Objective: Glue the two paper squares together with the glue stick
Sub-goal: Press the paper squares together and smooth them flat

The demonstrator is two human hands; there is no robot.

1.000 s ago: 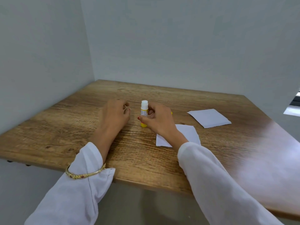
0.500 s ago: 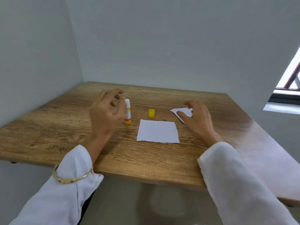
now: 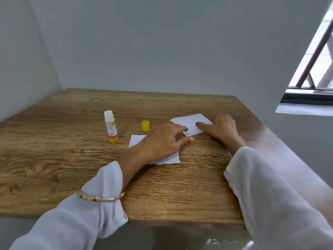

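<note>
Both hands lie spread, holding nothing: left hand [image 3: 162, 141] flat over the near square [image 3: 171, 158] at centre frame, right hand [image 3: 221, 127] fingertips on the far square [image 3: 191, 123]. Glue stick [image 3: 110, 126] stands uncapped, centre-left. Best to lift the far square by its corners and align edges before pressing.

Two arms in white sleeves reach forward. The left hand [image 3: 162, 141] stretches toward the right, palm down, fingers extended and loosely spread. The right hand [image 3: 220, 128] lies flat, palm down, fingers pointing left. Neither hand grips anything.
</note>
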